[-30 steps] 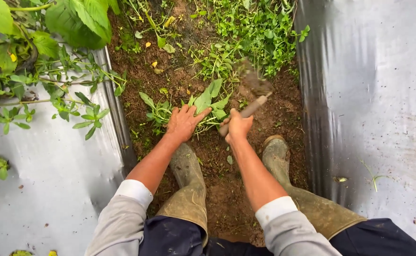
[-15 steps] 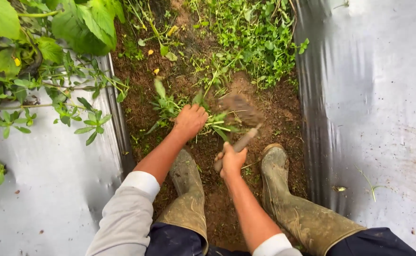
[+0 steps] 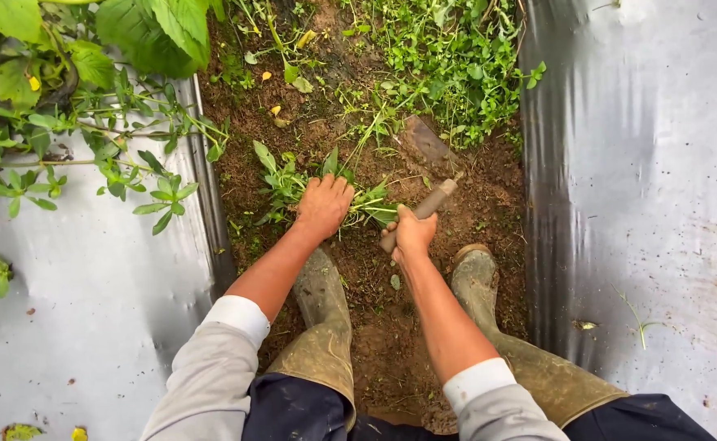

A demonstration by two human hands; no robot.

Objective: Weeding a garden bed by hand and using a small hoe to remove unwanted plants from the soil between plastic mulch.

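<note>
A person crouched in a dirt furrow point(image 3: 391, 327) between two sheets of silver plastic mulch point(image 3: 644, 204) works at a clump of weeds point(image 3: 293, 184). The left hand point(image 3: 323, 204) is closed down over the clump, bunching its leaves and stems just ahead of the left rubber boot point(image 3: 321, 302). The right hand point(image 3: 411, 235), just beside it and ahead of the right rubber boot point(image 3: 477, 278), is wrapped tight around the wooden handle of a hand hoe point(image 3: 423, 167), whose soil-caked blade lies on the earth beyond the fingers, pointing away from the body. The work appears to be at the cutting stage: the weed is gripped but seemingly still rooted. The next stroke likely calls for bringing the blade in under the stems, clear of the left fingers. More weeds fill the furrow farther ahead.
</note>
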